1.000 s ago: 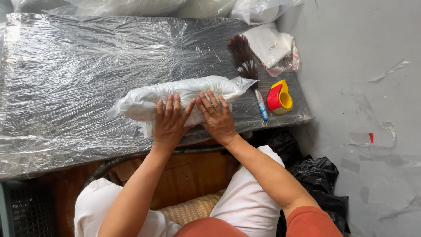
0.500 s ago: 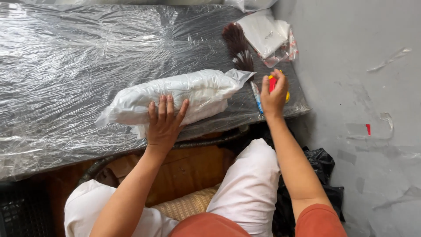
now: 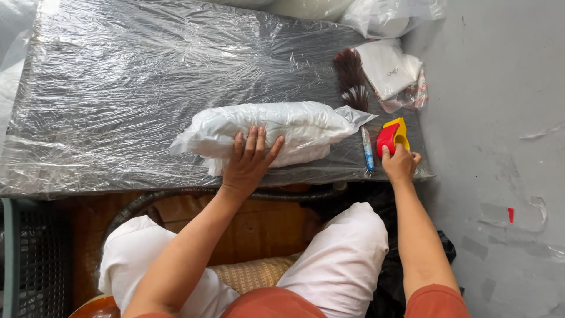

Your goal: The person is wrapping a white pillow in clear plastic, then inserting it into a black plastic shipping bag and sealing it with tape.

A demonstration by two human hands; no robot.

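In the head view, the white bagged bundle (image 3: 268, 132) lies near the front edge of the film-covered table (image 3: 118, 88), pressed flat under the left hand (image 3: 248, 165) with fingers spread open. The red-and-yellow tape dispenser (image 3: 391, 136) is touched by the right hand (image 3: 400, 165), fingers curled, not yet closed around it. The bundle is best kept pinned while a firm grasp is taken.
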